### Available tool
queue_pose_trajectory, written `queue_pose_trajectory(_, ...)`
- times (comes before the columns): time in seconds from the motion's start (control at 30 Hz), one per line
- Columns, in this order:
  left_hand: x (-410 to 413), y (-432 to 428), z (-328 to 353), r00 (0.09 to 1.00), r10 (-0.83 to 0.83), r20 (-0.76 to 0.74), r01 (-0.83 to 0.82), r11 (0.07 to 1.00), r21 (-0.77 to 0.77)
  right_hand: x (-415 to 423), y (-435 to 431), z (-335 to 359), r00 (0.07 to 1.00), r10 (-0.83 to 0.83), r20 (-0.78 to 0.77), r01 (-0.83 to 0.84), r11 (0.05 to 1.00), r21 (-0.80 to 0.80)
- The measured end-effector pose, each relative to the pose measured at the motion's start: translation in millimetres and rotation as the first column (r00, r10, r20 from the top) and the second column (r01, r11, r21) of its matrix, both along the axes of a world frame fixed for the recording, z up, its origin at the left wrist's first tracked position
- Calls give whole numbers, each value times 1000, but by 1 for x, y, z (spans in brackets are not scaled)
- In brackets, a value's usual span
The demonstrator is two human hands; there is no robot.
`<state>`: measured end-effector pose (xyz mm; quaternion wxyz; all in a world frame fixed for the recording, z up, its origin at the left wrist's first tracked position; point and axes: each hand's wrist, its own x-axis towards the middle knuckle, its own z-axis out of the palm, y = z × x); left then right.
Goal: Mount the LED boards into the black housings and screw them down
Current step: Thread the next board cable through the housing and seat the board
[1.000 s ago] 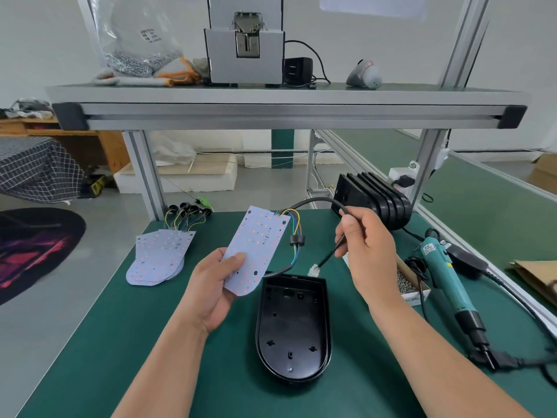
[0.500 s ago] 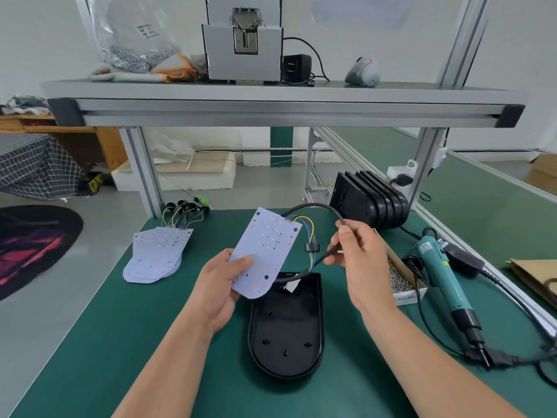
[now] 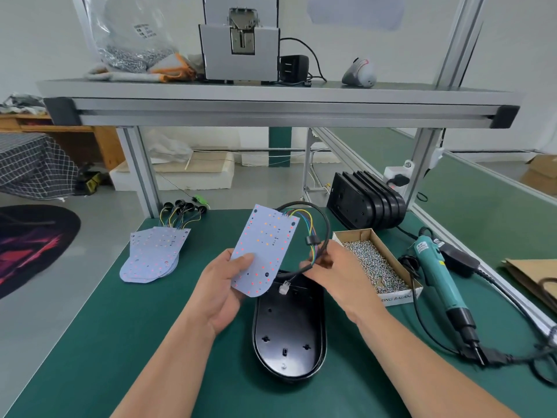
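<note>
LED board [image 3: 265, 251] held near box [image 3: 394, 298] lettered "RING BALANC".

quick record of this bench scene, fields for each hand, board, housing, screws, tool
housing: black oval plastic housing, open side up, flat on green table, no board in it
left hand: holds pale rounded LED board, tilted above the housing
right hand: pinches the board's black cable
screws: cardboard box of silver screws, right of housing
tool: teal electric screwdriver lying on table, no hand on it
spares: stack of LED boards at left; row of black housings at back
</note>
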<state>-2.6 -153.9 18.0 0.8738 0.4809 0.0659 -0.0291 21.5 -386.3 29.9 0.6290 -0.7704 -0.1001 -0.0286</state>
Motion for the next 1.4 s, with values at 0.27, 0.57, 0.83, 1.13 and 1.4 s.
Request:
queue_pose_trajectory(0.27,-3,-13,3,997,-39,65,44,996,-73,1,7,-10,973,43,-226,30,950,310)
queue_pose_trajectory(0.57,-11,-34,16,981,46,187,-41,999,-31,-3,14,-11,978,55,-202,34,911,410)
queue_pose_trajectory(0.83,-16,-50,17,979,128,160,-158,969,191,-4,17,-9,960,248,-129,-179,899,400)
queue_pose_trajectory(1.13,-17,-52,14,969,204,143,-241,912,333,-1,9,-12,896,434,-96,-353,827,438)
queue_pose_trajectory(1.4,-18,-51,17,984,97,152,-142,936,323,-4,9,-7,942,332,-37,-307,905,294)
